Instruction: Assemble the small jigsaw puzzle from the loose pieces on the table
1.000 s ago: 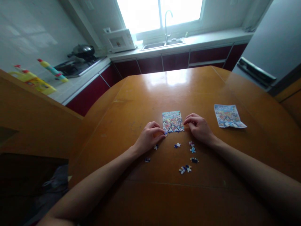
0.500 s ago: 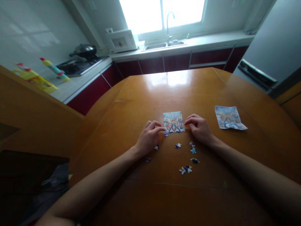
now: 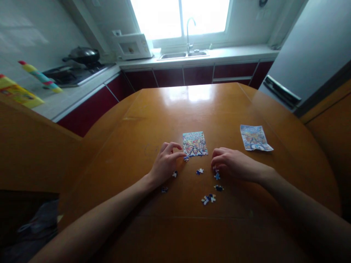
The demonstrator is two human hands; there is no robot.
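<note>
A partly assembled jigsaw puzzle (image 3: 195,143), crowded with small colourful figures, lies flat on the wooden table (image 3: 153,120). At its lower left corner my left hand (image 3: 167,160) rests, thumb and index finger apart, the thumb tip touching the corner beside a blue-and-white piece (image 3: 186,159). To the right of the puzzle, my right hand (image 3: 233,162) has its fingers curled down onto a puzzle piece (image 3: 216,170), partly hidden by the fingertips. Just below that are a light blue piece (image 3: 217,176) and a dark piece (image 3: 219,188).
Loose pieces lie nearer me: a blue-and-white one (image 3: 200,171), a small cluster (image 3: 208,199), and dark ones (image 3: 164,189) by my left wrist. A creased picture sheet (image 3: 256,138) lies at the right. Beyond the table are a sink (image 3: 172,56), microwave (image 3: 133,46) and stove (image 3: 82,75).
My right hand has left the puzzle's right edge and come down towards me to the loose pieces. My left hand stays by the lower left corner. The whole view has shifted slightly.
</note>
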